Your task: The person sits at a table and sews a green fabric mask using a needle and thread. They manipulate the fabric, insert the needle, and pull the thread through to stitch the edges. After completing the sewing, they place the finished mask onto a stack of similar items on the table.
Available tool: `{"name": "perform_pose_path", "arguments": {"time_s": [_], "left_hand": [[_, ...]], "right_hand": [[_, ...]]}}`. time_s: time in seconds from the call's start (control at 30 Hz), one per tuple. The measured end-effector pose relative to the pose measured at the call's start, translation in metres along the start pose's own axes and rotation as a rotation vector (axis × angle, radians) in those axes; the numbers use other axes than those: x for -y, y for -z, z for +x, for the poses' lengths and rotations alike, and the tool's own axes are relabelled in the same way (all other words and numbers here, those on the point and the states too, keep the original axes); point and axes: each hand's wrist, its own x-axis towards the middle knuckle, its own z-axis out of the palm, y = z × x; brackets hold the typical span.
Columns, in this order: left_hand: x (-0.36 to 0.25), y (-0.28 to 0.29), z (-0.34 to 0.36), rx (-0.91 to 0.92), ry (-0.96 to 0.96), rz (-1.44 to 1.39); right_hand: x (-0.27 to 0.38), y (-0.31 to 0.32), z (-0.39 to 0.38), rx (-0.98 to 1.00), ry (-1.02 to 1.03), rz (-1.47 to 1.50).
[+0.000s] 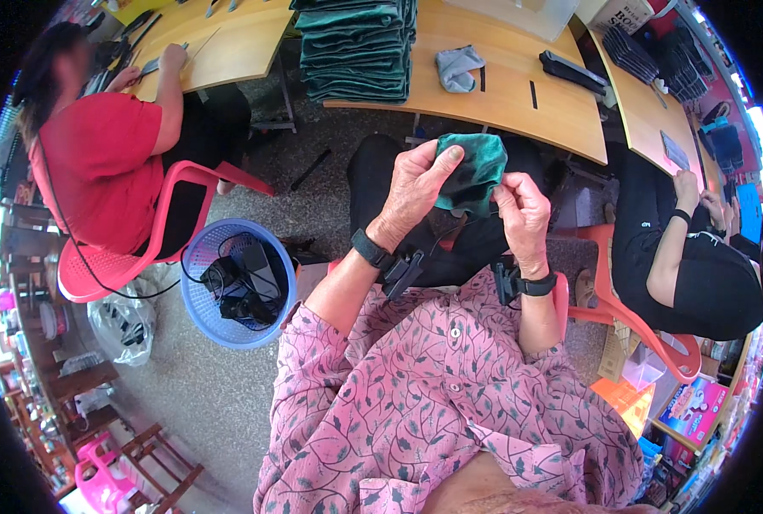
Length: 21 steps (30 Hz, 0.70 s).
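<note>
Between my hands, above my lap, is a small piece of dark green velvet cloth (482,158), bunched into a rounded, pouch-like shape. My left hand (417,184) grips its left edge, with the thumb pressed on top. The fingers of my right hand (523,212) pinch its lower right edge. Whether anything lies inside the cloth is hidden. Beyond my hands, a tall stack of folded green velvet pieces (354,53) stands on the wooden table (510,107). A crumpled grey cloth (459,68) lies to its right.
A blue basket (195,295) with black devices and cables stands on the floor at left. One person in red (107,163) works at the left table; another in black (690,265) sits at right. A black bundle (572,72) lies on the table.
</note>
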Motion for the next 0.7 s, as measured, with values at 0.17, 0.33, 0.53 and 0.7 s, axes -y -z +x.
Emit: {"name": "perform_pose_path", "arguments": {"time_s": [0.17,0.33,0.53,0.7], "left_hand": [[0.004,-0.002,0.0,0.045,0.043,0.032],[0.011,0.001,-0.001,0.073,0.068,0.208],[0.001,-0.001,-0.001,0.082,0.025,0.084],[-0.013,-0.005,-0.002,0.016,-0.053,-0.039]], "right_hand": [[0.001,0.001,-0.002,-0.008,-0.039,0.017],[0.006,-0.002,-0.005,-0.062,-0.048,-0.004],[0.004,-0.001,-0.004,-0.03,-0.045,0.014],[0.006,-0.002,-0.004,-0.013,-0.049,0.028]]}}
